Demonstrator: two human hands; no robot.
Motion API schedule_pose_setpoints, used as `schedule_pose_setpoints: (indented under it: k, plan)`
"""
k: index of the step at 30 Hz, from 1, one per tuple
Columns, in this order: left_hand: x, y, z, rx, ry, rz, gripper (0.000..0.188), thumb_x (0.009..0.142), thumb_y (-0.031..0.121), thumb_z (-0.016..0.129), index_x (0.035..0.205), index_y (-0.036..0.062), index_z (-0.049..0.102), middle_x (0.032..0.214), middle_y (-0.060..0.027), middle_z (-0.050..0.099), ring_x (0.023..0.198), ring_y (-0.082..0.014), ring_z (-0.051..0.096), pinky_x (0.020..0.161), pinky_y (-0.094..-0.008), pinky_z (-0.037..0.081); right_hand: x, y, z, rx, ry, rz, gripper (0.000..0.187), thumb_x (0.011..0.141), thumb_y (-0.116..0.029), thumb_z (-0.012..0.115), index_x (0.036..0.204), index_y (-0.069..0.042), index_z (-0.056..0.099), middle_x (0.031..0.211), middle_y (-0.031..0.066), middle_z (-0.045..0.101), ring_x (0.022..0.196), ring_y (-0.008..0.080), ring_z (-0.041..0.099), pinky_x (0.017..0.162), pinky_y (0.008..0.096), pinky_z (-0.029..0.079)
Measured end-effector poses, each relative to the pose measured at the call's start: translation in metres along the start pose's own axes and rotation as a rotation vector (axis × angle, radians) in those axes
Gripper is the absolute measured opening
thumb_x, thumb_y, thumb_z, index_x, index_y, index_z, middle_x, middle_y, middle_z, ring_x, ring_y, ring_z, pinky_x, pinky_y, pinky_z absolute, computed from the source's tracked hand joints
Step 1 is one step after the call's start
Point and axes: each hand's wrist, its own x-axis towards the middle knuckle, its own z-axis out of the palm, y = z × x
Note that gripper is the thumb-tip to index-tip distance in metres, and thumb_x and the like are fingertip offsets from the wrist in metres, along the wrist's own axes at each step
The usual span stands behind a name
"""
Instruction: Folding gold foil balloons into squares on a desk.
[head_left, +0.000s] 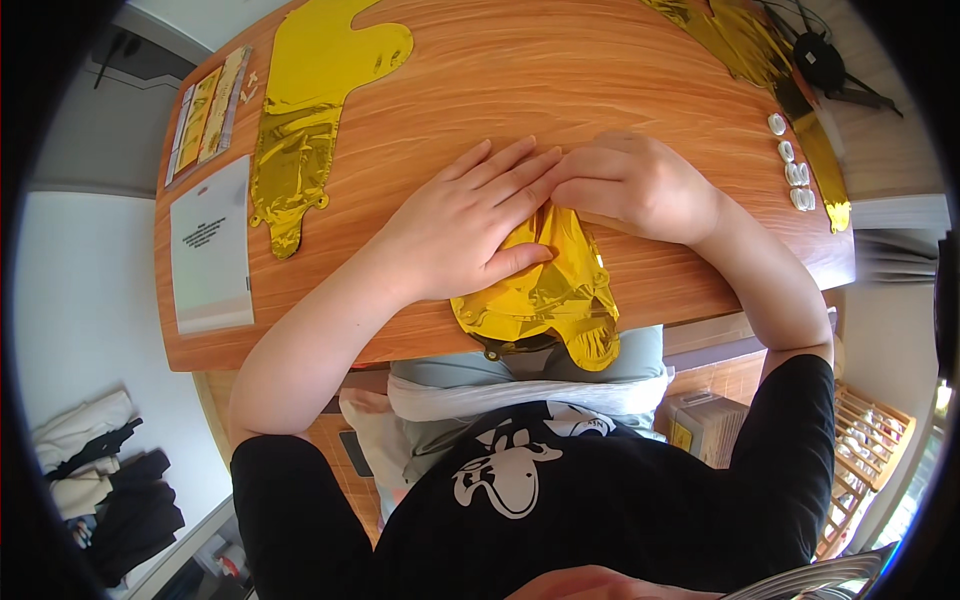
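A crumpled gold foil balloon (pixel 530 295) lies at the near edge of the wooden table, its rounded lower end hanging slightly over my lap. My left hand (pixel 455 225) rests flat on its upper left part, fingers stretched forward and thumb out to the side. Just right of it, my right hand (pixel 640 190) is closed, thumb and index finger pinching the gathered top of the foil beside my left fingertips. The exact spot being pinched is mostly hidden by the fingers.
Flat gold foil balloons lie at the far left (pixel 325 70) and far right (pixel 745 55). A white plastic pouch (pixel 212 255) and flat packets (pixel 208 115) sit on the left. Several small white rolls (pixel 796 172) line the right side, near a black device (pixel 820 65).
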Motion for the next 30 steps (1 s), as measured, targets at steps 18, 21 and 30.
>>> schedule_pose_setpoints:
  k: [18,21,30]
  plan:
    - [-0.003,0.001,0.003,-0.002,-0.006,-0.025,0.076,0.101,0.057,0.053,0.155,0.006,0.042,0.162,-0.0117,0.041,0.154,-0.0287,0.03,0.126,-0.0491,0.023,-0.012,-0.024,0.002,0.054,0.018,0.163,0.023,0.075,-0.001,0.079,0.098,-0.005,0.075,0.103,0.0076,0.073,0.094,0.0278,0.072,0.081,0.0376,0.059]
    - [-0.005,0.001,0.004,-0.004,-0.005,-0.029,0.076,0.101,0.058,0.053,0.156,0.0065,0.041,0.163,-0.011,0.04,0.155,-0.0283,0.029,0.127,-0.0487,0.021,-0.01,-0.029,0.0,0.09,0.013,0.214,0.021,0.075,0.001,0.079,0.096,-0.004,0.075,0.103,0.0083,0.073,0.093,0.0283,0.072,0.08,0.0369,0.06]
    - [-0.003,0.002,0.005,0.018,-0.003,-0.03,0.08,0.101,0.06,0.05,0.157,0.0042,0.036,0.163,-0.0132,0.038,0.155,-0.0301,0.028,0.127,-0.0481,0.021,-0.016,-0.047,0.006,0.271,0.092,0.493,0.019,0.077,0.006,0.077,0.094,-0.002,0.074,0.105,0.0118,0.073,0.09,0.0298,0.073,0.078,0.035,0.06]
